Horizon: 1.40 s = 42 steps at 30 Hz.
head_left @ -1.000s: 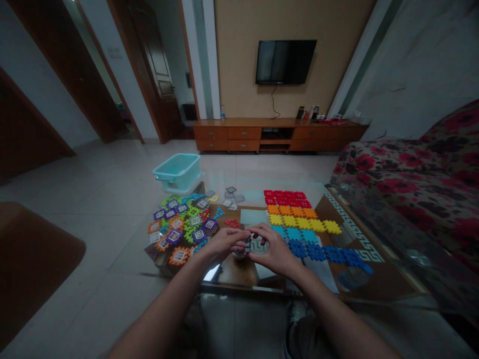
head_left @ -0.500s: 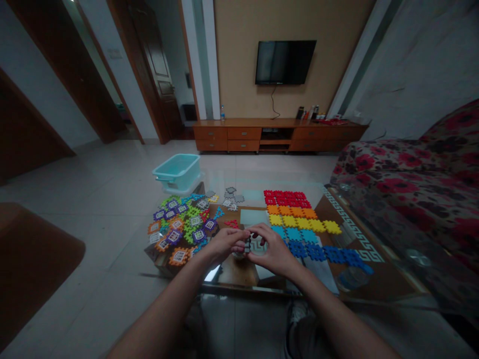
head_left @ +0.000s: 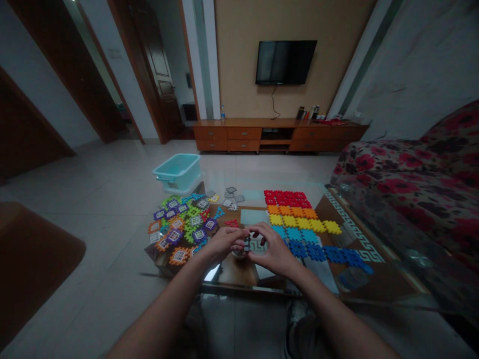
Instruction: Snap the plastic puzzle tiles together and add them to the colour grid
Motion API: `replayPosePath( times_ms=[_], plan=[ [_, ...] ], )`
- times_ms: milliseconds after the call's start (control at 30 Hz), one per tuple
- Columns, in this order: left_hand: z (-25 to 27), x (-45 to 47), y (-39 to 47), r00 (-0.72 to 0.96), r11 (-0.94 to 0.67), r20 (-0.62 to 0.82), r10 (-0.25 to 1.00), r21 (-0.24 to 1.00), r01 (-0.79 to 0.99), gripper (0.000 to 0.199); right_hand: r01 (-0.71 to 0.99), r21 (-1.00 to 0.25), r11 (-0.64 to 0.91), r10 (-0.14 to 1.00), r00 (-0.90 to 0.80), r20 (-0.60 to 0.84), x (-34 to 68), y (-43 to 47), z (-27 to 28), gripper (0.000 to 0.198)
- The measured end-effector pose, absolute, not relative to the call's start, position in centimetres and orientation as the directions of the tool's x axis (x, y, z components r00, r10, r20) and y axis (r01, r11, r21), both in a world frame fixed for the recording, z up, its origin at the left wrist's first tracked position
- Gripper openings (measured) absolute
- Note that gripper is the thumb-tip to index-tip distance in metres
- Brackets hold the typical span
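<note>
My left hand (head_left: 227, 241) and my right hand (head_left: 274, 250) meet above the near edge of the glass table. Between their fingertips is a small dark notched piece (head_left: 247, 243), seen nearly edge-on and partly hidden by the fingers. Both hands are closed on it, the right with thumb and fingers curved in a wide arc. Left of them lies a loose heap of interlocking plastic tiles (head_left: 196, 221) in purple, green, orange and other colours, many with white window inserts. To the right are laid-out rows of red tiles (head_left: 287, 198), orange tiles (head_left: 292, 212), yellow tiles (head_left: 303, 223), light blue tiles (head_left: 294, 234) and dark blue tiles (head_left: 316, 252).
A turquoise plastic tub (head_left: 179, 172) stands beyond the heap at the table's far left. Several grey tiles (head_left: 231, 190) lie near the far side. A clear round object (head_left: 354, 279) sits by the near right edge. The flowered sofa (head_left: 389, 167) borders the right.
Almost nothing differs. Both hands stay in place around the piece, with only a slight shift of the fingers.
</note>
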<state>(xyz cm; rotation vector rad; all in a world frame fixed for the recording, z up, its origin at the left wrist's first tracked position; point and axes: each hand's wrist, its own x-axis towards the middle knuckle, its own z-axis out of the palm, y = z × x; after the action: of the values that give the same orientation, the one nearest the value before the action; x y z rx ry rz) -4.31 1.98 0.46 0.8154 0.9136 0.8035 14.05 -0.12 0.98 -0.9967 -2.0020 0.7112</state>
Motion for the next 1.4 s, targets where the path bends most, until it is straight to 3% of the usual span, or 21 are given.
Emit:
replayPosePath(
  times_ms=[233,367,467,667,1400],
  plan=[
    [0.0,-4.2,2.3,0.332,0.429,-0.335,0.882,0.864,-0.265,0.039,0.420,-0.779,0.467,0.876,-0.344,0.339,13.9,-0.2,0.6,0.052],
    [-0.2,-4.1,2.9,0.149,0.281,-0.241,0.959,0.881,-0.382,0.039,0.403,-0.875,0.268,0.955,-0.232,0.185,13.5,0.1,-0.2,0.047],
    [-0.3,-4.1,3.2,0.048,0.194,-0.192,0.980,0.885,-0.423,0.040,0.297,-0.950,0.097,0.981,-0.189,0.041,13.2,0.4,-0.5,0.035],
    [-0.5,-3.9,3.0,0.020,0.107,-0.107,0.994,0.921,-0.376,0.040,0.093,-0.984,-0.151,0.970,-0.177,-0.165,12.7,0.7,-0.5,0.039],
    [-1.2,-3.8,2.9,0.024,0.054,-0.049,0.998,0.955,-0.292,0.040,0.050,-0.992,-0.115,0.981,-0.152,-0.121,12.6,0.7,-0.5,0.038]
  ],
)
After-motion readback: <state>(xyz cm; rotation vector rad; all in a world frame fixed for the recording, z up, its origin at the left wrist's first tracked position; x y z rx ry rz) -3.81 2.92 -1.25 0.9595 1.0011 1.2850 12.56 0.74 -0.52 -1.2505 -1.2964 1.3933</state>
